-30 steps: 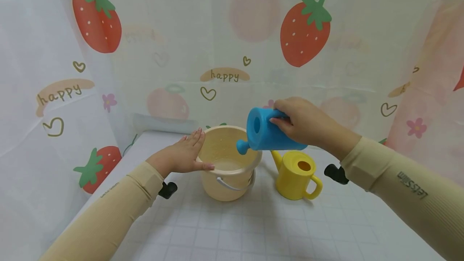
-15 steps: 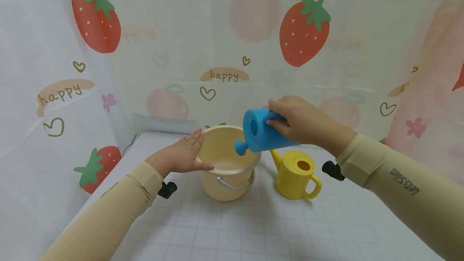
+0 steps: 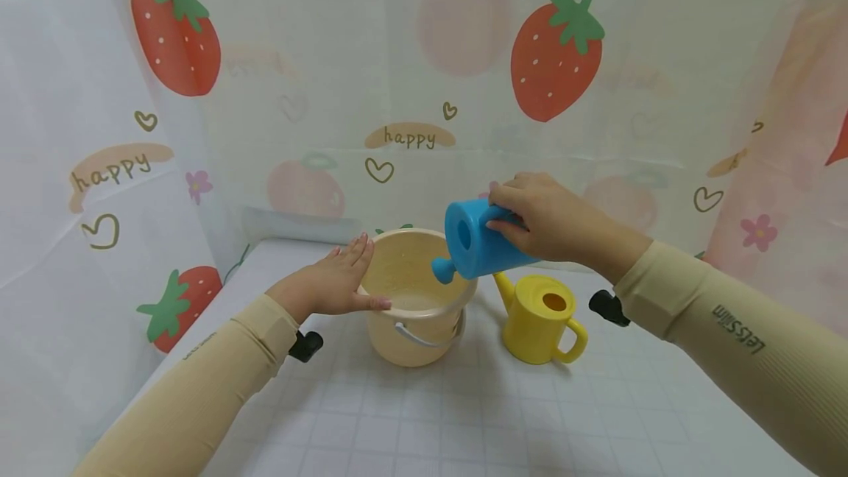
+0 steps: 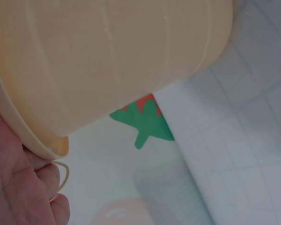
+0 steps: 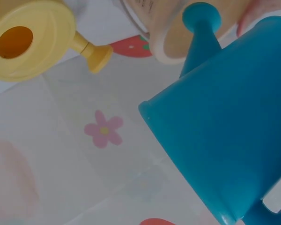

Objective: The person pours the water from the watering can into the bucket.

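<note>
A cream bucket [image 3: 412, 341] stands upright on the table, its light handle hanging down at the front. My left hand [image 3: 331, 282] rests on the bucket's left rim with straight fingers, the thumb lying along the near edge; in the left wrist view the palm meets the rim beside the bucket wall [image 4: 122, 51]. My right hand [image 3: 546, 218] grips a blue watering can [image 3: 486, 241] by its handle. The can is tipped on its side, its spout [image 3: 444, 269] pointing left and down over the bucket's opening. The right wrist view shows the blue can's body [image 5: 225, 117] close up.
Just right of the bucket stands a yellow watering can [image 3: 538, 322], upright, its spout towards the bucket. A printed curtain [image 3: 318, 94] hangs behind and at both sides. A rolled edge [image 3: 301, 227] lies along the back of the white gridded table [image 3: 397, 418].
The blue watering can and my right hand have shifted slightly left, over the bucket, and the can's base has tilted a little higher. My left hand stays on the rim.
</note>
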### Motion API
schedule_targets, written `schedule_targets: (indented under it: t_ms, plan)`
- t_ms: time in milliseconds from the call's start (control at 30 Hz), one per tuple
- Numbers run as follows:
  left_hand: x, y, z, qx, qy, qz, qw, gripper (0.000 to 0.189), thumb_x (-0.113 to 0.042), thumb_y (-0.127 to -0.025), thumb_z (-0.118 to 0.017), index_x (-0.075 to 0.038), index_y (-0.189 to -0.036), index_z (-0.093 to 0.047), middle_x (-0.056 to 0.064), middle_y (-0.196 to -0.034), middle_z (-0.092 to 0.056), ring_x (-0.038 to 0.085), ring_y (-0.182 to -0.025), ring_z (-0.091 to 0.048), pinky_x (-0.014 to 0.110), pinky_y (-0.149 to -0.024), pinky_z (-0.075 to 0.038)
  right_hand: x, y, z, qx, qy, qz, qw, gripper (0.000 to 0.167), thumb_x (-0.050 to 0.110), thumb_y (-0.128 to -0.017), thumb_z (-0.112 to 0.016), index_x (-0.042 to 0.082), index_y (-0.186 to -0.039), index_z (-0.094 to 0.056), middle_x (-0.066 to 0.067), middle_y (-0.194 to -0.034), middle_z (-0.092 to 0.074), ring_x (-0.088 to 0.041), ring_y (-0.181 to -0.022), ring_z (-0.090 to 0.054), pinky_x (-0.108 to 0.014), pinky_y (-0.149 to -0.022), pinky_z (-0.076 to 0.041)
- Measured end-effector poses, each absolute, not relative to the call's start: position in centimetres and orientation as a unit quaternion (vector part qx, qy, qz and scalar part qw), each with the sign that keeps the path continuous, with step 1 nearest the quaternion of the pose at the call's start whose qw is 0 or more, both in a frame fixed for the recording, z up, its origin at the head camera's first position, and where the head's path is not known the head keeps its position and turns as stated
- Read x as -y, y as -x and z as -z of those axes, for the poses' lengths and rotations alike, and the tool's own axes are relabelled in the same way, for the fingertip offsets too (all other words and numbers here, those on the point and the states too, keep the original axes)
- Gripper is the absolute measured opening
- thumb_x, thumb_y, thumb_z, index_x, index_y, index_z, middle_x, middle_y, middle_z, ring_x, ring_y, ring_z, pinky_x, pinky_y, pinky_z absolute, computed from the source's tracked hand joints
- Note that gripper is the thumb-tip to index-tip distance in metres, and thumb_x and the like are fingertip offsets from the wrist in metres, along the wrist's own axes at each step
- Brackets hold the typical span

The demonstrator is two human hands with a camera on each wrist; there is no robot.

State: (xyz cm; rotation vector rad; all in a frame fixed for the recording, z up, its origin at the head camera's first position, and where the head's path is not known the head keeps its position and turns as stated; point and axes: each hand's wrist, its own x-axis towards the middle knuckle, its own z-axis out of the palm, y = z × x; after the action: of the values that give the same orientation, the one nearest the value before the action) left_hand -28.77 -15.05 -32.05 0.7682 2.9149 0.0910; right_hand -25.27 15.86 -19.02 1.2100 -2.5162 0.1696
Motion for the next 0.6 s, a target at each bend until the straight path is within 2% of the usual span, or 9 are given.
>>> schedule_targets:
  t_ms: [267,600]
  plan:
    - [14.95,28.77,31.88,-0.964,-0.256,-0.022,0.063,0.118,-0.084,-0.071,-0.030,0.003,-0.144,-0.001,0.019,-0.151,0.005,0.029,-0.139,0.000,0.047,-0.111,-0.009,-16.10,25.44,18.93,0.873,-0.451,-0.059,0.176,0.016,0.021,-0.083,-0.068,0.010,-0.092,-0.058,-0.002,-0.082,-0.063,-0.017,-0.076,-0.054,-0.036,-0.073,-0.045]
    - [14.90,28.39,31.55,-0.965,-0.252,-0.026,0.073,0.112,-0.078,-0.076,-0.037,0.004,-0.144,-0.001,0.020,-0.151,0.006,0.029,-0.139,0.002,0.047,-0.111,-0.008,-16.01,24.99,18.68,0.870,-0.461,-0.037,0.172,0.017,0.023,-0.083,-0.068,0.013,-0.092,-0.059,-0.002,-0.085,-0.063,-0.017,-0.081,-0.054,-0.037,-0.074,-0.041]
